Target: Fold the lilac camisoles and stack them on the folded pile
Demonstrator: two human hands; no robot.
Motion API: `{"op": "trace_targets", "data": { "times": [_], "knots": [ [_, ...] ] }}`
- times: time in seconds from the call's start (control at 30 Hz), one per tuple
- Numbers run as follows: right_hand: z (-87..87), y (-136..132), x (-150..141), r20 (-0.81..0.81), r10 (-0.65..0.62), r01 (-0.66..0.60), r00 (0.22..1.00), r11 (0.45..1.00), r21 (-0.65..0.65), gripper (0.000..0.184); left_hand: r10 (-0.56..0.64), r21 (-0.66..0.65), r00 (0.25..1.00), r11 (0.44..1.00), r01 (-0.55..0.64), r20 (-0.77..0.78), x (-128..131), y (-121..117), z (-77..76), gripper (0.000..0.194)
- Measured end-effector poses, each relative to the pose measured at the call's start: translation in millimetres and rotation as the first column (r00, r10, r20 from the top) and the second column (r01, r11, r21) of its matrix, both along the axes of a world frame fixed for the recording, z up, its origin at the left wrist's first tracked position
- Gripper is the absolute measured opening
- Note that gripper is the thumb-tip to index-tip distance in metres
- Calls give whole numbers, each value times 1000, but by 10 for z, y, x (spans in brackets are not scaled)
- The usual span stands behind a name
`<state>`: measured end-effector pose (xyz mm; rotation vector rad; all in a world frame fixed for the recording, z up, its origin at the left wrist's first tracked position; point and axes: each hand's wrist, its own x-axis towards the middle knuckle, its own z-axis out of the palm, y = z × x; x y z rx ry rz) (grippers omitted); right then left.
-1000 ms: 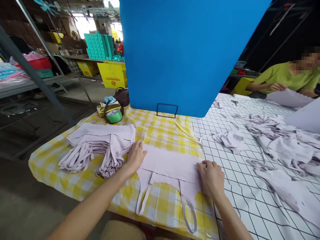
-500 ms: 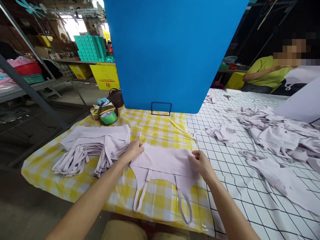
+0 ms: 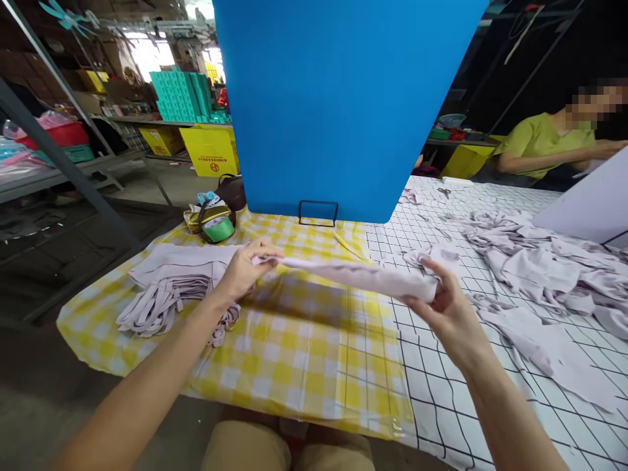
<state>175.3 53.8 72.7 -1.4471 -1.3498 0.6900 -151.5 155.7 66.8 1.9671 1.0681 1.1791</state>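
A pale lilac strappy top (image 3: 348, 276) is stretched edge-on between my two hands, raised over the yellow checked cloth. Its straps are hidden from this angle. My left hand (image 3: 250, 265) pinches one end of the fabric between thumb and fingers, close to the stack. Around the other end curve the thumb and fingers of my right hand (image 3: 446, 307), over the white grid-patterned cloth. Beside and partly behind my left hand lies a stack of matching tops (image 3: 171, 265), straps hanging toward me.
A tall blue board (image 3: 333, 111) stands beyond the work area, with a black wire stand (image 3: 318, 213) at its foot. Green tape (image 3: 218, 229) lies at the back left. Loose lilac pieces (image 3: 549, 261) spread on the right. A person in a yellow-green shirt (image 3: 544, 144) sits at the far right.
The top lay flat on the checked cloth with its straps toward me; now it is lifted and turned edge-on. My right hand moved right and up, my left slightly left and up.
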Motion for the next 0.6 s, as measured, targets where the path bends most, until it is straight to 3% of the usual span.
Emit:
{"op": "trace_targets", "data": {
  "times": [0.07,0.2,0.3,0.43,0.6],
  "knots": [
    [-231,-225,-14,162,59,-53,985,998,-46,53,-82,-32,993,996,80,-84,-138,-230,-194,16],
    [-789,-689,-81,394,220,-166,893,972,-166,19,-243,-144,915,968,206,-323,-393,-728,-760,32],
    [-1028,-961,-120,502,308,-229,808,950,-213,24,-305,-115,823,952,285,-479,-520,-1000,-1044,39],
    [-1094,-1137,-103,564,256,-209,785,967,-147,34,-268,-57,792,957,284,-549,-603,-1135,-1126,45],
    [-1101,-1168,-59,545,207,-194,813,978,-83,24,-222,-42,798,970,240,-561,-608,-1108,-1122,62]
  ]
}}
